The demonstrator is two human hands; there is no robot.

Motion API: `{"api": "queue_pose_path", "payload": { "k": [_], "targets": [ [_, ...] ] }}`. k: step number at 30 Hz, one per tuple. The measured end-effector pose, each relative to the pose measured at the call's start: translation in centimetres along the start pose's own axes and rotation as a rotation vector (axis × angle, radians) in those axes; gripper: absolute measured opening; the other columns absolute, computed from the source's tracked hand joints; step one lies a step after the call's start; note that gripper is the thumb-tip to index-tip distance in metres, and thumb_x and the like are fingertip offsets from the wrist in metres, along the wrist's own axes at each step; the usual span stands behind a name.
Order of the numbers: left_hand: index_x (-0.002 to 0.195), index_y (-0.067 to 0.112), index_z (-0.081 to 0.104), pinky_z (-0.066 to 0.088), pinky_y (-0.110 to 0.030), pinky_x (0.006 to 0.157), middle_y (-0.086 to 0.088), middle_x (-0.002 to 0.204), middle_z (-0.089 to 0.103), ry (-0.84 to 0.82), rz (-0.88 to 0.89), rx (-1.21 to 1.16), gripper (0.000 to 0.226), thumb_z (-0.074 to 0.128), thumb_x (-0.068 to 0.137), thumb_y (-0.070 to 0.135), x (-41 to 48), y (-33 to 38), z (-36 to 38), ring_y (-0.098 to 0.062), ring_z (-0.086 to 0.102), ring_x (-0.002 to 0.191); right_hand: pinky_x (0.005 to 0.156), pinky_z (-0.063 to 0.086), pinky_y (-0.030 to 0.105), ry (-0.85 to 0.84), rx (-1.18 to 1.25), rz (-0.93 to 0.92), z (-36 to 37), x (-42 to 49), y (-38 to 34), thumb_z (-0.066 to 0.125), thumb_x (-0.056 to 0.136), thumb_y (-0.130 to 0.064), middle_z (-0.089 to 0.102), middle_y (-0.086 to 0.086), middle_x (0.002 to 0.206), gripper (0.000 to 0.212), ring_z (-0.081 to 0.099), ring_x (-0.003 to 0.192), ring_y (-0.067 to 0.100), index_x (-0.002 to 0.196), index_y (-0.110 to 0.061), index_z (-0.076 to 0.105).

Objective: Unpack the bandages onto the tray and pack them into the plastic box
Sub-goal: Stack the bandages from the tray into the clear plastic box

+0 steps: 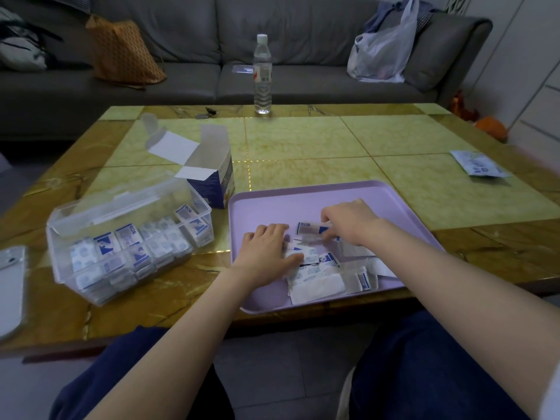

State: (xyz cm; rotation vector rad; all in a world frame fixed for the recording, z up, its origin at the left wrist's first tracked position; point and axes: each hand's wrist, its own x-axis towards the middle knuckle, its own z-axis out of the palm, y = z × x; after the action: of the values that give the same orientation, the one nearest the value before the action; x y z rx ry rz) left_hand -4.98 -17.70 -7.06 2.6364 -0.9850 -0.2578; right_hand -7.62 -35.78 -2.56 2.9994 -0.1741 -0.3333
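Gathering step, judged late in the packing: loose bandages (318,277) are heaped on the tray (378,201); the left hand (269,247) is laid flat, fingers straight, upon them; one wrapped bandage (310,228) is pinched by the right hand (348,221); a carry leftward to the part-filled plastic box (127,237) is called for next.

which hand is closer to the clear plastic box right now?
Left. The left hand rests on bandages on the tray, just right of the plastic box; the right hand pinches a bandage farther right.

Tiled table (303,140) carries tray (378,201), plastic box (65,268), carton (212,165), bottle (262,74).
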Motion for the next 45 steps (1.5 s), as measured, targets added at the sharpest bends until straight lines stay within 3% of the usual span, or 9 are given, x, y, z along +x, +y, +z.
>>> {"api": "queue_pose_path", "payload": {
  "k": [4,8,11,14,21,28,32,37,45],
  "targets": [
    [0.149,0.011,0.002,0.028,-0.041,0.110,-0.011,0.150,0.022,0.065,0.006,-0.220,0.079,0.049,0.094,0.041,-0.3,-0.6,-1.7,-0.025,0.030,0.136,0.077,0.029,0.030,0.305,0.135,-0.045,-0.7,-0.4,-1.6,0.057,0.090,-0.034,0.067,0.002,0.099,0.020,0.058,0.096,0.024,0.105,-0.021,0.060],
    [0.139,0.011,0.030,0.036,-0.036,0.099,-0.009,0.136,0.040,0.267,0.022,-0.080,0.051,0.050,0.095,0.029,-0.4,-1.3,-3.1,-0.025,0.042,0.124,0.097,0.029,0.031,0.452,0.188,-0.208,-0.8,0.7,-4.1,0.056,0.091,-0.029,0.067,-0.003,0.103,0.017,0.057,0.100,0.021,0.104,-0.020,0.061],
    [0.116,0.012,0.044,0.044,-0.038,0.085,-0.008,0.112,0.055,0.300,-0.026,-0.010,0.023,0.047,0.096,0.023,-0.5,-2.1,-3.1,-0.026,0.053,0.101,0.093,0.029,0.027,0.500,0.262,-0.330,-0.2,1.5,-5.9,0.057,0.091,-0.018,0.068,-0.001,0.098,0.014,0.057,0.095,0.023,0.104,-0.014,0.058],
    [0.096,0.012,0.043,0.048,-0.040,0.073,-0.009,0.095,0.057,0.286,-0.112,-0.004,0.009,0.040,0.099,0.020,-0.6,-2.9,-2.9,-0.025,0.054,0.080,0.078,0.027,0.021,0.478,0.440,-0.376,0.8,2.0,-6.9,0.061,0.087,-0.007,0.070,-0.002,0.087,0.020,0.058,0.088,0.022,0.105,-0.010,0.054],
    [0.105,0.011,0.048,0.043,-0.036,0.083,-0.009,0.108,0.052,0.224,-0.123,0.162,0.017,0.036,0.100,0.022,-0.2,-4.2,-2.1,-0.024,0.046,0.095,0.091,0.038,0.030,0.350,0.638,-0.202,2.7,3.4,-6.1,0.062,0.084,-0.008,0.062,0.008,0.109,0.025,0.052,0.103,0.024,0.109,-0.010,0.058],
    [0.111,0.010,0.039,0.028,-0.029,0.077,-0.010,0.114,0.046,0.141,-0.147,0.256,0.016,0.034,0.097,0.016,0.6,-3.9,-1.1,-0.025,0.041,0.099,0.079,0.028,0.009,0.226,0.767,-0.168,3.4,3.5,-6.4,0.047,0.083,0.012,0.051,0.013,0.122,0.043,0.050,0.109,0.019,0.122,-0.006,0.050],
    [0.113,0.010,0.036,0.028,-0.031,0.080,-0.010,0.114,0.042,0.112,-0.169,0.280,0.020,0.034,0.095,0.018,0.7,-3.5,-0.7,-0.027,0.040,0.101,0.091,0.031,0.020,0.206,0.706,-0.242,3.7,3.1,-7.5,0.043,0.081,0.014,0.050,0.015,0.122,0.045,0.049,0.114,0.028,0.122,-0.003,0.051],
    [0.109,0.009,0.036,0.027,-0.033,0.079,-0.010,0.110,0.040,0.215,-0.163,0.237,0.014,0.030,0.099,0.017,0.6,-3.0,-1.0,-0.027,0.038,0.098,0.085,0.045,0.038,0.405,0.740,-0.201,2.9,2.8,-7.5,0.047,0.086,0.004,0.063,0.010,0.101,0.028,0.058,0.096,0.027,0.101,-0.009,0.066],
    [0.110,0.013,0.034,0.024,-0.033,0.079,-0.007,0.110,0.038,0.154,-0.163,0.315,0.014,0.029,0.098,0.017,0.2,-3.7,-0.1,-0.024,0.035,0.097,0.083,0.045,0.038,0.403,0.588,-0.234,3.1,2.3,-7.8,0.050,0.090,-0.009,0.066,0.007,0.101,0.028,0.053,0.099,0.027,0.105,-0.018,0.071]
  ]
}}
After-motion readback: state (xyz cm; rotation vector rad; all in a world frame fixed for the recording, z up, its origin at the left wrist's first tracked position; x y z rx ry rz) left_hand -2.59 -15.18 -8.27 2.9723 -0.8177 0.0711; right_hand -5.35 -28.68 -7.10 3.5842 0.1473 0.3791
